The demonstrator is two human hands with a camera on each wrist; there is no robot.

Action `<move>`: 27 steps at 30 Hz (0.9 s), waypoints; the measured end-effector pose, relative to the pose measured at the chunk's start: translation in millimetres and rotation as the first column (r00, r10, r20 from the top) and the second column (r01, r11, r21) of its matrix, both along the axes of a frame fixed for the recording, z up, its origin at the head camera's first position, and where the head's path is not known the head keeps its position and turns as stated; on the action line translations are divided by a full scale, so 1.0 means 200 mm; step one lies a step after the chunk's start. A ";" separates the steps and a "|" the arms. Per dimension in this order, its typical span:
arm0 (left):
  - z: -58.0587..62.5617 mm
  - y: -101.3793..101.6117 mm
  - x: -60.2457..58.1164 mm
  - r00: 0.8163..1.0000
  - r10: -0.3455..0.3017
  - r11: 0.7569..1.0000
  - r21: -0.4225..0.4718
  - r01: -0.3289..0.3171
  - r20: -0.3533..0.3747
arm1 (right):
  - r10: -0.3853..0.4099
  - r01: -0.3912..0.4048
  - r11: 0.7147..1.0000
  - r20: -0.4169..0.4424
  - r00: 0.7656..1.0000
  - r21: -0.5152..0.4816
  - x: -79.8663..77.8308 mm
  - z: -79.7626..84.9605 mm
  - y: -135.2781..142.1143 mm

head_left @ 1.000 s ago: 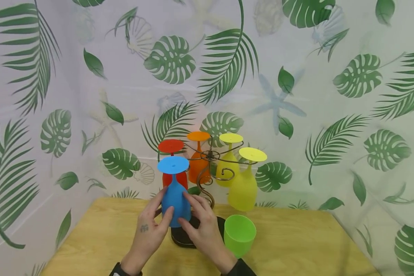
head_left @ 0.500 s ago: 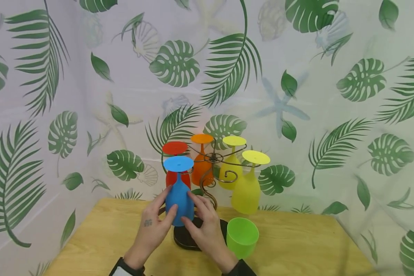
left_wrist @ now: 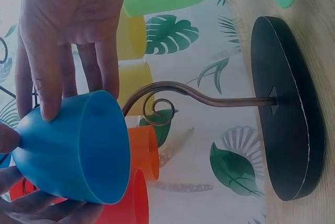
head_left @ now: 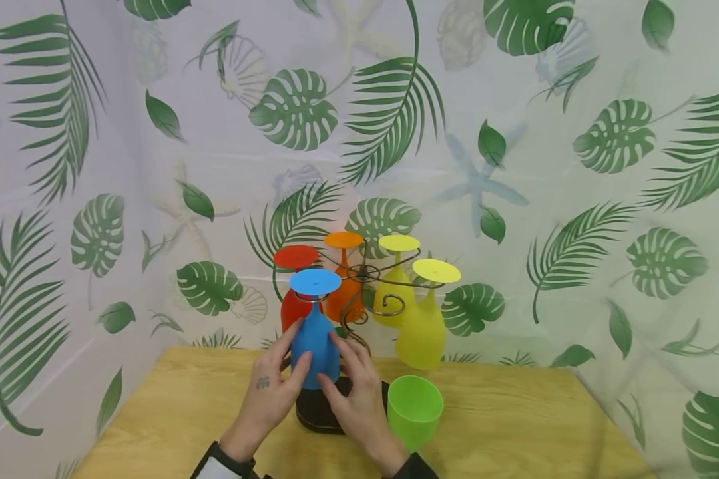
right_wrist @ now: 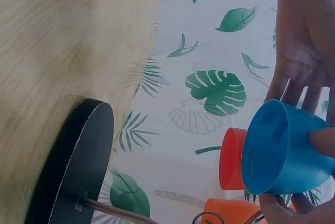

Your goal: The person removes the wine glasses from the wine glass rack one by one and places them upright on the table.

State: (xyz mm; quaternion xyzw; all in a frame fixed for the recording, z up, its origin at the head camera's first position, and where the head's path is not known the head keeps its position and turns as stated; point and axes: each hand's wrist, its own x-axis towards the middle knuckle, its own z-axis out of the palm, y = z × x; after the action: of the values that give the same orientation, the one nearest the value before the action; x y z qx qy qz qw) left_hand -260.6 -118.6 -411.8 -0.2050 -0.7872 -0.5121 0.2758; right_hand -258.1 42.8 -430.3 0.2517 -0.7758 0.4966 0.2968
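A blue plastic wine glass [head_left: 315, 346] is upside down at the rack's front left, its foot above a wire loop that shows at the stem. My left hand [head_left: 273, 386] holds its bowl from the left, and my right hand [head_left: 358, 389] holds it from the right, thumbs in front. The left wrist view shows the open mouth of the blue glass [left_wrist: 104, 148] facing the black base. The metal rack [head_left: 364, 271] also bears a red glass [head_left: 296, 257], partly hidden behind the blue one, an orange glass [head_left: 344, 241] and two yellow glasses [head_left: 421, 336], all inverted.
On the wooden table [head_left: 503, 412] the rack's black base [head_left: 317, 409] stands beneath the blue glass. Close to my right wrist is an upright light green glass [head_left: 415, 412]. A leaf-patterned sheet [head_left: 395, 100] hangs behind and around the table.
Both hands have shifted the blue glass to the right and slightly up relative to the rack. Its stem now meets the wire loop. The other glasses keep their places.
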 end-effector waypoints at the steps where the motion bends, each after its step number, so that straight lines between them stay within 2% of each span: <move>1: 0.00 0.00 0.00 1.000 0.000 1.000 0.002 0.000 0.004 | -0.003 0.003 1.000 -0.008 1.000 0.000 0.00 0.00 0.00; 6: 0.00 0.02 -0.01 1.000 -0.013 1.000 0.008 0.013 0.008 | -0.021 0.021 1.000 -0.039 0.999 -0.006 0.01 -0.01 0.01; 12: 0.00 0.04 -0.01 0.999 -0.026 1.000 -0.002 0.026 0.030 | -0.036 0.036 0.999 -0.035 0.999 -0.015 0.02 -0.01 0.02; 18: 0.01 0.06 -0.01 0.997 -0.041 0.999 -0.005 0.041 0.060 | -0.085 0.085 0.996 -0.044 0.995 0.003 0.04 -0.02 0.03; 27: 0.00 0.07 -0.02 0.998 -0.060 0.998 -0.011 0.060 0.029 | -0.133 0.132 0.991 -0.030 0.991 -0.006 0.05 -0.03 0.02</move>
State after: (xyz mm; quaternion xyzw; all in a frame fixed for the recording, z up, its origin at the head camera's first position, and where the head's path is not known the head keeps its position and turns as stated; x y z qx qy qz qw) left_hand -264.5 -103.9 -411.2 -0.2230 -0.7875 -0.5184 0.2478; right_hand -247.9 46.3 -435.7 0.2065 -0.7852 0.4736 0.3413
